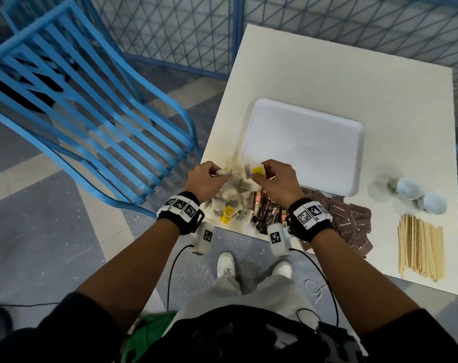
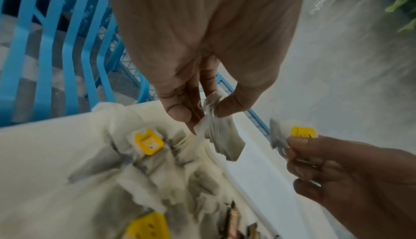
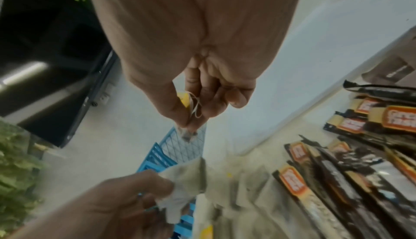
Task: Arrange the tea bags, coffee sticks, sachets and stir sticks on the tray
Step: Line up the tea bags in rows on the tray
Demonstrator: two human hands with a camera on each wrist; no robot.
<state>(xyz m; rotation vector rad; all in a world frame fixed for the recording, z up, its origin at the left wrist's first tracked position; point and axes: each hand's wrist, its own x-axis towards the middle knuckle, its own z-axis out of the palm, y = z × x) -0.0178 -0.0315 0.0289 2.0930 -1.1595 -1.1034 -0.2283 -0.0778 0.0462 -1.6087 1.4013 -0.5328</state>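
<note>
Head view, items: a heap of tea bags [image 1: 229, 203] is seen at the table's [image 1: 353, 82] near left corner; dark coffee sticks [image 1: 266, 212] are laid beside it, their long axes running roughly from near edge to far edge; brown sachets [image 1: 351, 221] are spread further along the near edge; stir sticks [image 1: 420, 247] are bundled at the near right corner, long axes also near-to-far.
Head view, tray: the white tray [image 1: 301, 142] is set mid-table, its near left corner just beyond the hands; bare table is left around its far and right sides.
Head view, hands: the left hand [image 1: 205, 179] and right hand [image 1: 276, 180] are raised over the heap, knuckles up, fingers curled inward.
Head view, other: two small white cups [image 1: 416, 196] are lying near the right edge; a blue chair [image 1: 91, 100] is standing off the left edge.
Left wrist view, grip: a crumpled tea bag [image 2: 219, 129] is pinched between thumb and fingertips, hanging downward above the heap.
Right wrist view, grip: a tea bag's yellow tag [image 3: 184, 98] and looped string are pinched between thumb and curled fingers; the bag itself is mostly hidden.
</note>
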